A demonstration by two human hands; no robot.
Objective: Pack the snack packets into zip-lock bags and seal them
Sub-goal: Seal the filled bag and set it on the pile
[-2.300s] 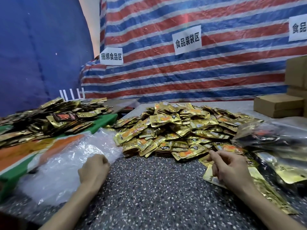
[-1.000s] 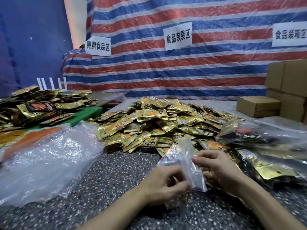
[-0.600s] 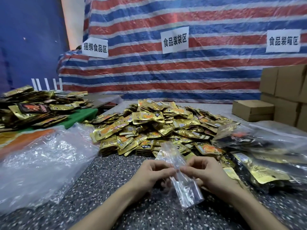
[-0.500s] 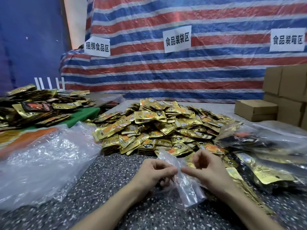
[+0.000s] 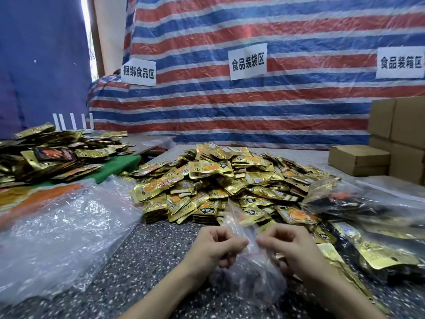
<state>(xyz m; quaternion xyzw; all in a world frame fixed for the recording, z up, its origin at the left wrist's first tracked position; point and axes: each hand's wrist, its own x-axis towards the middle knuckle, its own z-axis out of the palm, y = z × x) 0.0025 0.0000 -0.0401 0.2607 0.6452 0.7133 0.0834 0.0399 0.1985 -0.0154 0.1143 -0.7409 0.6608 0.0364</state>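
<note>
Zip-lock bag (image 5: 250, 275) clear, pinched near its top between left hand (image 5: 218, 246) and right hand (image 5: 293, 248), fingers (image 5: 236, 243) of both curled onto the plastic, just above speckled bench (image 5: 149, 249). Loose clear plastic (image 5: 57, 238) to left. Beyond: heap of gold snack packets (image 5: 230, 180). Filled bags (image 5: 368, 203) at right. Cardboard boxes (image 5: 358, 160) far right, striped tarp (image 5: 253, 111) behind.

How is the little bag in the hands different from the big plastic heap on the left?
The little bag is pinched by the left hand and right hand; the plastic heap lies untouched on the table. The little bag is narrow; the heap is wide and crumpled. Both are see-through plastic.
</note>
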